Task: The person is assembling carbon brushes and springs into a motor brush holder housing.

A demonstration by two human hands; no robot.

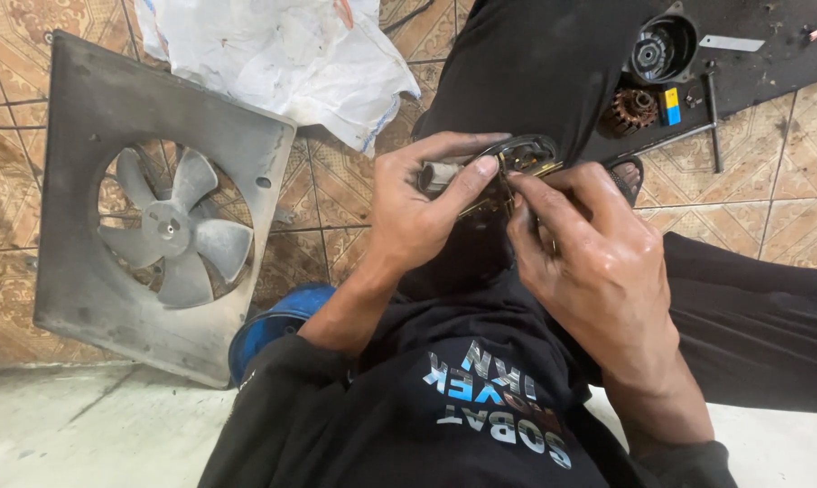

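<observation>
My left hand (424,201) grips a small round motor part (524,154) with a dark ring, brass-coloured metal and a pale grey plug on its left end. Thumb and fingers wrap that plug end. My right hand (598,262) comes in from the right and pinches the brass side of the same part with its fingertips. Both hands hover above my lap, over black trousers and a black printed shirt. Most of the part's underside is hidden by my fingers.
A grey radiator fan in its square shroud (155,217) leans on the tiled floor at left. Crumpled white paper (291,54) lies behind it. A blue round object (273,330) sits by my left elbow. Top right: a motor housing (663,47), a copper armature (631,110) and metal rods (711,108).
</observation>
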